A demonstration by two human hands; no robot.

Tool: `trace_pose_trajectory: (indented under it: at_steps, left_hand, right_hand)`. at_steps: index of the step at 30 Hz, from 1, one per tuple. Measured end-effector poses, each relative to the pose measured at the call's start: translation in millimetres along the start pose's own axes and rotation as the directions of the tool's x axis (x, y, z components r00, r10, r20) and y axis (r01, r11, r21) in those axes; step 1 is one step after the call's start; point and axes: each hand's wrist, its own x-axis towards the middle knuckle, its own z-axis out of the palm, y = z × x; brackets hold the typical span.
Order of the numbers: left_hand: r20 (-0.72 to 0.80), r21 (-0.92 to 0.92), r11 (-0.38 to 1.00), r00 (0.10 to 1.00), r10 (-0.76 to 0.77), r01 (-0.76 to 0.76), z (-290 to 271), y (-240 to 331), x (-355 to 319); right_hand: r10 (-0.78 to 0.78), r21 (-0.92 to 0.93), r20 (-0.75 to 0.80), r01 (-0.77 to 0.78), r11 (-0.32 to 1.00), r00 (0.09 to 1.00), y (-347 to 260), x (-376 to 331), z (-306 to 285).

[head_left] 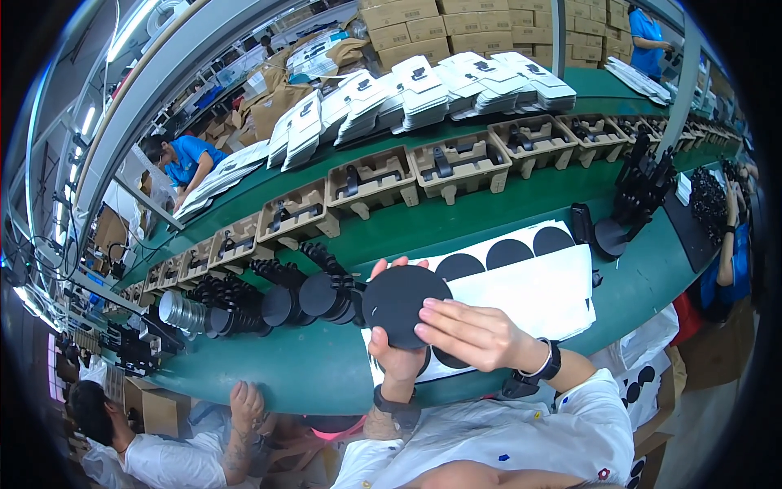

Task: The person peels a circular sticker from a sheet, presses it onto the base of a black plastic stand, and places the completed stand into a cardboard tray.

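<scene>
A round black disc (pixel 403 306) is held up over the near edge of the bench. My left hand (pixel 395 359) grips it from beneath and behind, thumb at the lower left rim and fingertips showing past the top edge. Across the disc's right part lie the stretched fingers of my right hand (pixel 476 332), flat against its face. What is under the disc is hidden. Behind both hands, a white sheet (pixel 529 289) rests on the bench, bearing several round black pads (pixel 510 253); the disc and my right hand cover part of it.
Left of the sheet stand black stands with round bases (pixel 318 295) and a stack of silver discs (pixel 181 311). More black stands (pixel 639 187) are at the right. Brown moulded trays (pixel 460 167) line the green belt, with white cards (pixel 419 94) behind. A co-worker (pixel 179 456) sits at lower left.
</scene>
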Motion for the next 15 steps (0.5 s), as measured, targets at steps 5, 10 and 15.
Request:
trace_pose_trajectory:
  at_steps: [5,10,15]
  left_hand:
    - [0.228,-0.080,0.989,0.968,-0.104,0.125,-45,-26,4]
    - [0.163,-0.040,0.962,0.952,-0.259,0.269,-53,-21,21]
    - [0.012,0.567,0.821,0.997,0.079,-0.072,-97,31,49]
  right_hand:
    - [0.238,0.182,-0.140,-0.211,0.960,0.961,23,5,12]
    - [0.668,0.491,0.037,-0.596,0.635,0.743,90,43,31]
    - [0.660,0.094,-0.146,-0.653,0.751,0.737,213,77,93]
